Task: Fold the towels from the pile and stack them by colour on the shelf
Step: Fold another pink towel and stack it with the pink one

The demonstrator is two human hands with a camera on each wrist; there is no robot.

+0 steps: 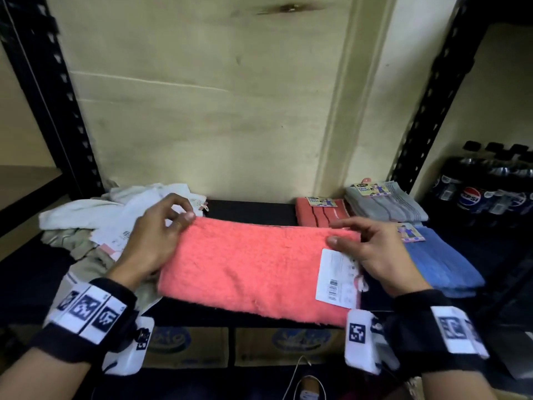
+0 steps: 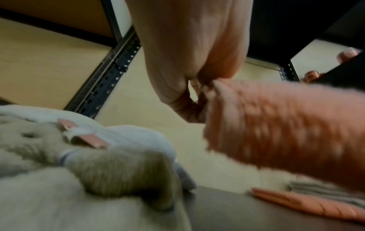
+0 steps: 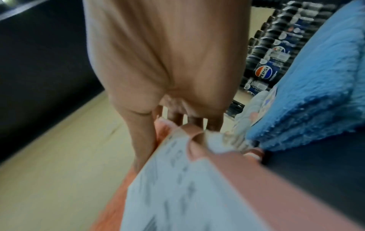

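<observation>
The left hand [image 1: 155, 241] pinches the far left corner of the coral towel [image 1: 248, 267] between thumb and curled fingers [image 1: 189, 216]; the left wrist view shows the terry bunched in that pinch. The right hand [image 1: 377, 255] takes the far right corner, thumb on top and straight fingers [image 1: 343, 225] along the far edge, just above the white barcode tag [image 1: 336, 274]; whether those fingers curl under the cloth I cannot tell. The towel lies as a long folded band across the near middle of the dark shelf [image 1: 251, 210]. To its left sits the unfolded pile of white and beige towels [image 1: 95, 217]; at far right are a folded coral towel [image 1: 320, 215] and a folded grey towel [image 1: 386, 204], with a folded blue stack [image 1: 441, 264] nearer. Pepsi bottles [image 1: 484, 189] stand beyond the upright. The cloth looks light, soft and limp: it should sag between grips, so corners and fold edges are the best holds, and the loose paper tag could crumple or catch in the next fold.
</observation>
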